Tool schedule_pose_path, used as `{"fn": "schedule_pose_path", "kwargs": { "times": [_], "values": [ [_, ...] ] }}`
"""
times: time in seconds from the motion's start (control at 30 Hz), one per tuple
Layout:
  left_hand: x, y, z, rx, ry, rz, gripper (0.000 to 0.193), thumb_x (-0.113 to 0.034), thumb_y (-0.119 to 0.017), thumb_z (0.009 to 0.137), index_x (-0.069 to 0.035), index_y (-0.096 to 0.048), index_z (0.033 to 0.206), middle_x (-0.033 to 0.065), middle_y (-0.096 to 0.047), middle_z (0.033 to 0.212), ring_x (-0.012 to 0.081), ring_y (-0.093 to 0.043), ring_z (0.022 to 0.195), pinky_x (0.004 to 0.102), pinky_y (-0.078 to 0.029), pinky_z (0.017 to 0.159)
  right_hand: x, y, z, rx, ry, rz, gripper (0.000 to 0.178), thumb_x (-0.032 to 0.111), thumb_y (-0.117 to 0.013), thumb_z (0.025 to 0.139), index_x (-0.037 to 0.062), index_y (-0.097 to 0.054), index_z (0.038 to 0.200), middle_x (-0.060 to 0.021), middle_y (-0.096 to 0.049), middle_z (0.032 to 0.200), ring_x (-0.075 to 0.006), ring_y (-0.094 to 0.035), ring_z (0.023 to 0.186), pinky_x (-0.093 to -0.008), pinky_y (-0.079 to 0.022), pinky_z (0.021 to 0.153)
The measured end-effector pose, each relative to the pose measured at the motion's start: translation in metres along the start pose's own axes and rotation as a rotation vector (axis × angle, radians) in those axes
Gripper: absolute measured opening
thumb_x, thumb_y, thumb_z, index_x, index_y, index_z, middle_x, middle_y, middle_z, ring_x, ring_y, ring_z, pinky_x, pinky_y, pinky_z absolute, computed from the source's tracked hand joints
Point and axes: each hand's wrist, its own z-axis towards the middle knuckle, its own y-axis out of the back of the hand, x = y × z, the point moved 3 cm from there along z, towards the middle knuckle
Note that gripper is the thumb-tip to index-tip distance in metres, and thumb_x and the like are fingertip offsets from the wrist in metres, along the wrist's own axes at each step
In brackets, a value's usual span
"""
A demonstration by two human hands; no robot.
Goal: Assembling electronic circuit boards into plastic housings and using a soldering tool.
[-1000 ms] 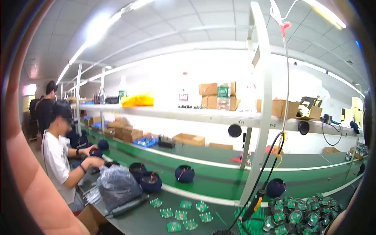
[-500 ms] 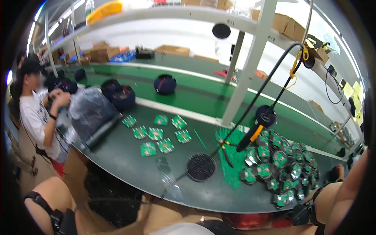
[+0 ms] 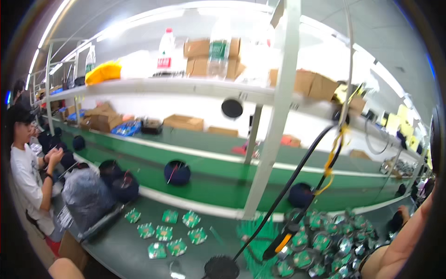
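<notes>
A bare patch of my left arm shows at the lower left corner; its hand is out of view. At the right edge rises my right arm, close to a pile of round metal parts with green circuit boards; its fingers cannot be made out. Left of that pile, a black power screwdriver with an orange stripe leans over a bundle of thin green strips. A round dish of small black pieces is cut by the lower edge. Several loose green circuit boards lie farther left.
A grey plastic-wrapped bundle stands at the bench's left, near a co-worker in a white shirt. Dark round parts sit on the green conveyor behind. A white post carries a shelf with bottles and cartons.
The view has tilted up, so the bench sits lower and more of the shelf shows. Most of my left arm has dropped out of the picture. The boards keep their layout.
</notes>
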Motion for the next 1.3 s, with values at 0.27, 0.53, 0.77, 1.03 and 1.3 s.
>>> {"fn": "schedule_pose_path", "kwargs": {
  "times": [0.27, 0.53, 0.77, 1.03, 1.3],
  "values": [
    [0.016, 0.018, -0.117, 0.139, 0.611, 0.205, 0.046, -0.013, -0.062, 0.095, -0.003, -0.053, 0.139, 0.0222, -0.06, 0.129, 0.0283, -0.059, 0.118, 0.0397, -0.049, 0.096, -0.073, -0.025, -0.072, 0.314, -0.313, -0.097, 0.016, 0.01, -0.059, 0.096, -0.0015, -0.062, 0.107, -0.0098, -0.063, 0.101, -0.0153, -0.056, 0.077, -0.0295, -0.047, 0.07],
    [-0.037, -0.11, -0.089, 0.273, -0.163, 0.613, 0.022, -0.006, -0.065, 0.093, -0.002, -0.069, 0.114, 0.0101, -0.07, 0.111, 0.0179, -0.066, 0.101, 0.0311, -0.053, 0.091, -0.126, -0.082, -0.15, 0.562, -0.538, -0.349, 0.005, 0.003, -0.067, 0.087, -0.0004, -0.065, 0.085, -0.0091, -0.07, 0.086, -0.0163, -0.066, 0.079, -0.0286, -0.05, 0.069],
    [0.185, -0.24, -0.176, 0.819, 0.27, 1.005, 0.035, -0.03, -0.081, 0.082, -0.006, -0.07, 0.105, 0.0151, -0.07, 0.106, 0.0348, -0.065, 0.105, 0.0467, -0.054, 0.09, -0.184, -0.199, -0.272, 1.269, -0.232, -0.314, 0.049, 0.04, -0.068, 0.092, 0.0111, -0.065, 0.131, -0.0139, -0.073, 0.1, -0.0364, -0.071, 0.089, -0.0482, -0.057, 0.075],
    [0.287, -0.311, -0.234, 0.871, 0.293, 1.054, 0.069, -0.036, -0.089, 0.072, -0.012, -0.061, 0.131, 0.0148, -0.064, 0.118, 0.0353, -0.062, 0.113, 0.0478, -0.052, 0.096, -0.228, -0.21, -0.308, 1.247, -0.234, -0.24, 0.047, 0.03, -0.07, 0.088, 0.0133, -0.065, 0.132, -0.0093, -0.073, 0.104, -0.0332, -0.069, 0.097, -0.0446, -0.055, 0.085],
    [0.281, -0.274, -0.187, 0.643, 0.544, 0.611, 0.062, -0.015, -0.086, 0.075, -0.012, -0.062, 0.132, 0.016, -0.066, 0.125, 0.0373, -0.062, 0.119, 0.0476, -0.05, 0.1, -0.258, -0.147, -0.271, 0.65, -0.821, 0.207, 0.027, 0.014, -0.052, 0.098, -0.0011, -0.059, 0.118, -0.0112, -0.065, 0.115, -0.0268, -0.063, 0.103, -0.0395, -0.05, 0.093]
  ]
}}
